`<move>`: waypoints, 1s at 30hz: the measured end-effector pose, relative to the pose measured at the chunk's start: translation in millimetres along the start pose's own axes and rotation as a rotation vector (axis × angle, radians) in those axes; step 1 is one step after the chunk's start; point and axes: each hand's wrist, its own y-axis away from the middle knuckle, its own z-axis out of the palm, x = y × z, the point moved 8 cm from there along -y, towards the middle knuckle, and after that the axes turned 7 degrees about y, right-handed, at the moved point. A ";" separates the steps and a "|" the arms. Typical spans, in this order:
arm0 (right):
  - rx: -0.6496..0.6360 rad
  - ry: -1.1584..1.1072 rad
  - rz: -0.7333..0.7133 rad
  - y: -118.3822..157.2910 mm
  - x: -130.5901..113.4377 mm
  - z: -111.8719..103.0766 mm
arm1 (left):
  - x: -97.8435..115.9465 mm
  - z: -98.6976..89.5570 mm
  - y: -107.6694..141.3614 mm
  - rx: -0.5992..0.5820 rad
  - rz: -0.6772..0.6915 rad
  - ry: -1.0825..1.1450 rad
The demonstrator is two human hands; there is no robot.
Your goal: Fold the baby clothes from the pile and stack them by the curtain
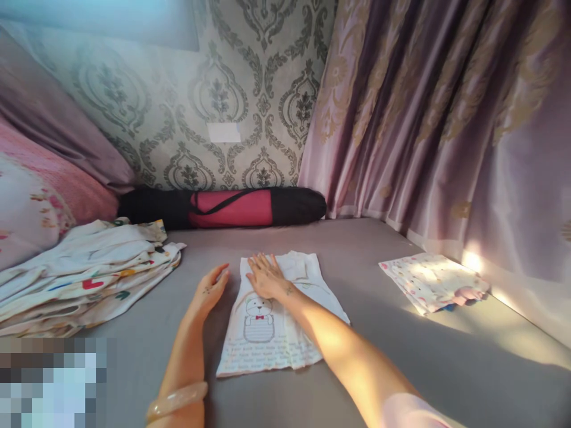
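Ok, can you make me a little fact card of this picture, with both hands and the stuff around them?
Right hand: flat on a white cloth garment with a bear print
Left hand: beside the garment, not touching it
Under them: grey cloth sheet
Far left: rumpled white printed cloth pile
Far right: flat white patterned cloth
Back: long black-and-red bag

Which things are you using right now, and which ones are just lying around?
In use:
- white bear-print cloth
- right hand, flat on the cloth
- left hand, beside it

Seemingly just lying around:
- rumpled printed fabric, on the left
- small printed cloth, on the right
- long black-and-red bag, by the wall
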 end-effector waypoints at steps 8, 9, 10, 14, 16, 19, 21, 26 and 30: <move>-0.049 -0.032 0.017 -37.5 -32.6 31.8 | 2.8 -3.5 -3.5 0.030 0.022 0.078; -0.063 -0.039 0.017 -38.4 -32.1 34.9 | 3.6 -2.8 -3.5 0.031 0.020 0.077; -0.073 -0.044 0.012 -38.6 -31.8 36.9 | 4.5 -2.2 -3.4 0.032 0.020 0.075; -0.097 -0.076 -0.001 -38.9 -30.2 37.6 | 8.8 -1.9 -1.5 0.038 0.004 0.071; -0.098 -0.131 -0.008 -38.6 -30.0 33.5 | 11.3 -2.0 -0.7 0.032 -0.005 0.067; -0.083 -0.231 -0.013 -34.0 -26.2 21.1 | 14.9 0.2 -2.4 0.026 0.008 0.044; -0.043 -0.252 -0.001 -26.2 -17.7 8.9 | 16.4 7.1 -5.6 0.009 0.039 0.023; 0.089 -0.102 0.089 1.4 23.1 -14.4 | 18.0 52.8 -6.2 -0.167 0.167 -0.167; 0.080 -0.005 0.160 12.3 50.3 -3.8 | 9.9 83.0 3.4 -0.286 0.188 -0.542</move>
